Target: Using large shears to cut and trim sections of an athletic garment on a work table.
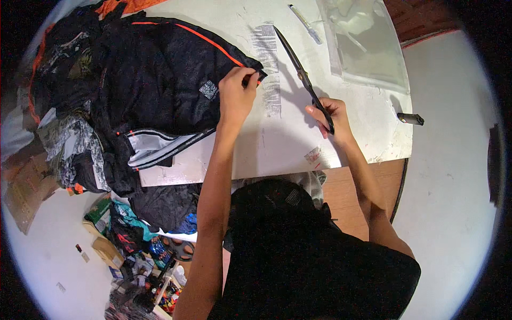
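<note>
The left hand (236,92) pinches the black garment (160,74)'s corner. The right hand (330,118) grips big scissors (303,74) beside the garment. Keep the cloth flat and tight.

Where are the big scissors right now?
In the head view, the black scissors are in the right hand, right of centre on the white table, blades pointing away beside the black garment.

Black garment (160,80), orange piping, flat on white table, corner pinched. Long black scissors (301,72) closed, blades pointing away.
</note>
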The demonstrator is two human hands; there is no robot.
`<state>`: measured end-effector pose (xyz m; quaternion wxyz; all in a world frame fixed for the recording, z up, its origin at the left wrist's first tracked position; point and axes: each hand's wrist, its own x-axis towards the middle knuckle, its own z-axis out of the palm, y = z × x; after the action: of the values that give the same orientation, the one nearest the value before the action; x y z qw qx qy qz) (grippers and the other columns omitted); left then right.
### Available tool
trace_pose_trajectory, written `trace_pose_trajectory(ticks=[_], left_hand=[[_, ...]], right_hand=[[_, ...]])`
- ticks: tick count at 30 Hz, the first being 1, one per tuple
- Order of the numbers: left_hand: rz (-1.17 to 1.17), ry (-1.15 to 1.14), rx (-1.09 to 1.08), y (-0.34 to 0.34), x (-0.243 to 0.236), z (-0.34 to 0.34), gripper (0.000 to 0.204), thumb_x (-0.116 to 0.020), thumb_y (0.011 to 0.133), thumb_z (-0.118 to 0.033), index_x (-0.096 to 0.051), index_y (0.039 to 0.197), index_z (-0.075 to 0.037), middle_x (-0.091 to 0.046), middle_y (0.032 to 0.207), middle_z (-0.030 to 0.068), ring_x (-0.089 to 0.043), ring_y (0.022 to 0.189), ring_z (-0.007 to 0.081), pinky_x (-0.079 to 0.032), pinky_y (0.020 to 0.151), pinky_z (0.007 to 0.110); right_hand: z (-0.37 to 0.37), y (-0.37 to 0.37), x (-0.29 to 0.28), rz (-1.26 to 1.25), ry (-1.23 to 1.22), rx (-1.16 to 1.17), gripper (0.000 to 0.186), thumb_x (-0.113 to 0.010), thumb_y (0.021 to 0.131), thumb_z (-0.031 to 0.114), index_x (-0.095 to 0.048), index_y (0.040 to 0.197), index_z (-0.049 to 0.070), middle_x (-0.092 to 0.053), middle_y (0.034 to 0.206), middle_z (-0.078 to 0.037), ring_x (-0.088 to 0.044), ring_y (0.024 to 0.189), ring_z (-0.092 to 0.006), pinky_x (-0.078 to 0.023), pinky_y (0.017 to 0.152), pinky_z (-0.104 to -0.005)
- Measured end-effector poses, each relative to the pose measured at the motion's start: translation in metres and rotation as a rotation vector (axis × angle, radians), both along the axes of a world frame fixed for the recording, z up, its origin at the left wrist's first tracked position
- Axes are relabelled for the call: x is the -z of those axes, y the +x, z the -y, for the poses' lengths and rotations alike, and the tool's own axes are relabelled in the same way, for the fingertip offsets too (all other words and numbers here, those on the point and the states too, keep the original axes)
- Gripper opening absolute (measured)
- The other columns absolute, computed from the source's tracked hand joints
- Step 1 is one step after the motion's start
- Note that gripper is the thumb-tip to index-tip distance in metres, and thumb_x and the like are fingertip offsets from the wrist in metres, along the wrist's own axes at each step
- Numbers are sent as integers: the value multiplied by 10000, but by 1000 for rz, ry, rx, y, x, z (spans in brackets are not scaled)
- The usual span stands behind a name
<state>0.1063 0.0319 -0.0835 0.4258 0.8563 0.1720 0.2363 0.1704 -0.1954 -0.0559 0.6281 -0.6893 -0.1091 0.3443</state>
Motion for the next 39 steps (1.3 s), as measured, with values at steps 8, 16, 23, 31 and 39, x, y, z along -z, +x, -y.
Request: trace_pose_trajectory(ticks=[8, 16, 23, 31, 39], left_hand=[[137, -732, -189, -5, 8, -18, 247, -600, 794, 31, -499, 1014, -14, -602, 832, 73, -535, 633, 85, -423, 510, 213], [141, -838, -162, -11, -5, -22, 294, -630, 783, 33, -506, 1041, -32, -613, 894, 82, -540, 697, 76, -413, 534, 204], [268, -957, -149, -11, -5, -27, 248, -626, 800, 16, -539, 1025, -44, -623, 872, 65, -540, 708, 62, -402, 562, 190], [399, -1197, -88, -20, -17, -32, 259, -614, 809, 20, -521, 1045, -34, -632, 880, 81, -591, 767, 99, -485, 668, 230], [336, -1149, -65, -24, -35, -36, 273, -565, 844, 15, -507, 1107, -29, -625, 922, 89, -610, 830, 129, -499, 715, 244]], right_hand=[[0, -2, 1, -5, 14, -11, 310, -727, 759, 167, -512, 574, 43, -423, 441, 34, -345, 287, -41, -242, 269, -194], [-19, -6, 0, -9, 3, -10, 321, -720, 771, 187, -503, 575, 56, -425, 441, 35, -351, 303, -34, -235, 287, -188], [-56, -2, -9, 30, 68, -92, 341, -720, 775, 220, -492, 576, 61, -429, 442, 33, -367, 315, -39, -253, 306, -192], [-75, -6, -4, 21, 253, -71, 257, -729, 759, 173, -537, 660, 34, -454, 494, 35, -385, 370, -33, -267, 340, -182], [-94, -3, -20, 219, 154, 4, 204, -747, 709, 28, -547, 754, 27, -579, 663, -24, -500, 528, -46, -377, 465, -170]])
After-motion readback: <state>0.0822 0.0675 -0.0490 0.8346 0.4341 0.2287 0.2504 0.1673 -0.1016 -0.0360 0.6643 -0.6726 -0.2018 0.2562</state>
